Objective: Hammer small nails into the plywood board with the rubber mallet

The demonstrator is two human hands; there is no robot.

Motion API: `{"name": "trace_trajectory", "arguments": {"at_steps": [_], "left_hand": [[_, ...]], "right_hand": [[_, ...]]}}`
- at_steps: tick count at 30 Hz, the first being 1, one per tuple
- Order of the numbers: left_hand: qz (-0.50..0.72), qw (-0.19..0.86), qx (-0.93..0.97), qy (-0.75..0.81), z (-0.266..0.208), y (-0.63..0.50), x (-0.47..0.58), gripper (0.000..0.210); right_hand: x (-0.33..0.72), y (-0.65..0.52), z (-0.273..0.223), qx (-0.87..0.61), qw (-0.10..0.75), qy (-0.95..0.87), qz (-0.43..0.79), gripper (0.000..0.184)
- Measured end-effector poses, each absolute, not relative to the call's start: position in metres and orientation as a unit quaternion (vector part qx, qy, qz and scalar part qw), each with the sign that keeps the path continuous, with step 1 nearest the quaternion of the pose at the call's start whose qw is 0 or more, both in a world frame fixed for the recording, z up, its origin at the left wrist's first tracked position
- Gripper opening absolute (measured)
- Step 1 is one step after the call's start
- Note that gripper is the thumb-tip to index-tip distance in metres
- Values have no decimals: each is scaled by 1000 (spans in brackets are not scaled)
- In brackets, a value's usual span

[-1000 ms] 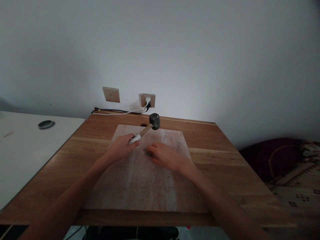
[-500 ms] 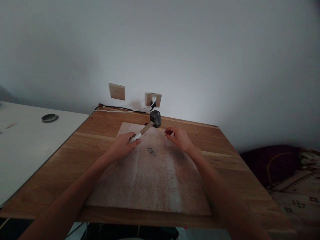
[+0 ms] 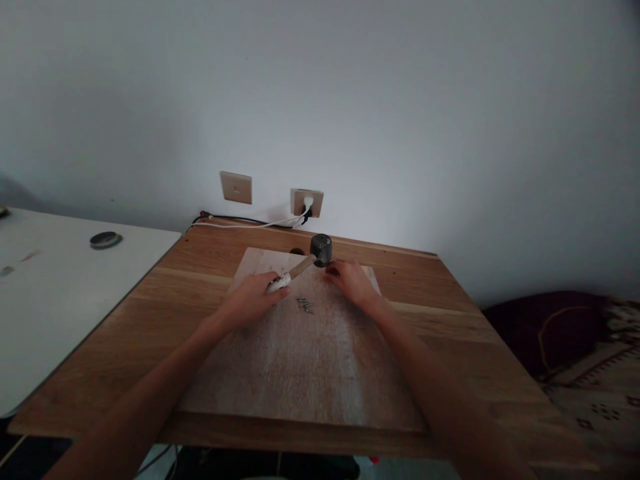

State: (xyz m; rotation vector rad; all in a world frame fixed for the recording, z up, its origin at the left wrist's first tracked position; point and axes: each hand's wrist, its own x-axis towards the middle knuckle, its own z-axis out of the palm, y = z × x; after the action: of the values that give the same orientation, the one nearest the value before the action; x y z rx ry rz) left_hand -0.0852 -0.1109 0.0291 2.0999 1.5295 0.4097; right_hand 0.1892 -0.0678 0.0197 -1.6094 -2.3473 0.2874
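Observation:
My left hand (image 3: 257, 293) is wrapped round the white-wrapped end of a mallet (image 3: 321, 249) with a dark head and a wooden handle. Its head is raised just beside the fingertips of my right hand (image 3: 353, 280), near the far edge of a pale wooden board (image 3: 295, 373). The thumb and fingers of that hand are brought together in a pinch low over the board; anything between them is too small to make out. Between the two hands lies a small pile of metal nails or screws (image 3: 305, 305).
The board lies on a wooden table (image 3: 175, 293) set against a white wall. Cables (image 3: 240, 225) run along its back edge to a wall socket (image 3: 307, 202). To the left, a white table (image 3: 45, 313) bears a round dark lid (image 3: 105, 239). Patterned and dark red fabric (image 3: 555, 327) lies right.
The mallet has swung to the right and slightly down, its head now close to my right fingertips. My right hand has moved slightly left and lower towards the board.

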Motion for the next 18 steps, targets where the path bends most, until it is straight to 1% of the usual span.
{"name": "trace_trajectory", "arguments": {"at_steps": [2,3,7,10,12,15,17,18], "left_hand": [[141,245,779,560,29,-112,-84,35],[136,243,783,557,30,-113,-84,36],[108,240,799,541,33,-117,-81,37],[88,235,807,535,38,-120,-77,36],[84,234,805,539,40,-121,-73,36],[83,224,804,545,38,-121,-71,38],[90,216,807,542,35,-118,-73,38],[96,216,808,539,33,-116,-75,37]], "right_hand": [[193,-66,21,-561,146,-808,101,12],[197,-66,22,-564,156,-804,102,17],[220,-66,25,-556,230,-791,108,48],[231,-72,28,-532,264,-799,99,53],[232,-78,29,-520,291,-798,88,47],[225,-89,31,-527,352,-772,58,23],[216,-99,32,-524,351,-773,62,10],[210,-104,33,-509,327,-792,78,7]]}}
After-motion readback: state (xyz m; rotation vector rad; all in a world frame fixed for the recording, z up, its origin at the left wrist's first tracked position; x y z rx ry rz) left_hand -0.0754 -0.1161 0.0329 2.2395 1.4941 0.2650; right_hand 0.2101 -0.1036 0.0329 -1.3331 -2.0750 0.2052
